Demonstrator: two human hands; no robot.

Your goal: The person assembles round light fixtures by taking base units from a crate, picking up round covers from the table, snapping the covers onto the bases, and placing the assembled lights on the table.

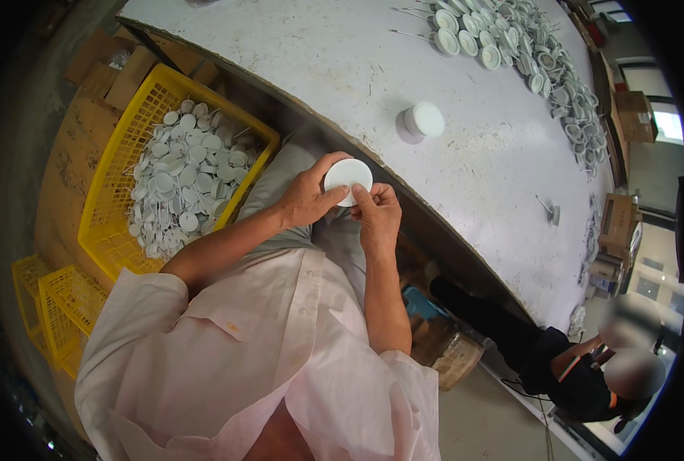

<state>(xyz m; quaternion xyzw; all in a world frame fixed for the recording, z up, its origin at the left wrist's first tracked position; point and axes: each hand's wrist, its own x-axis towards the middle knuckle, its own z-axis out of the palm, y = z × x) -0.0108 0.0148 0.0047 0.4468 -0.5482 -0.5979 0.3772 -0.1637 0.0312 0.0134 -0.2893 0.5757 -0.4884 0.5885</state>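
A round white disc (348,174) is held up just off the table's near edge, its flat face toward me. My left hand (309,194) is closed on its left rim, thumb pressed on the face. My right hand (377,211) pinches the lower right rim, also with its thumb on the face; the fingers behind the disc are partly hidden. On the table beyond my hands stands a short stack of white discs (429,120). A single small round part with a wire (552,212) lies farther right.
A large pile of round white parts with wires (503,46) covers the table's far right. At my left, a yellow plastic basket (100,207) holds many similar parts. Empty-looking yellow crates (69,307) stand nearer. A person in dark clothes (580,380) sits at the right.
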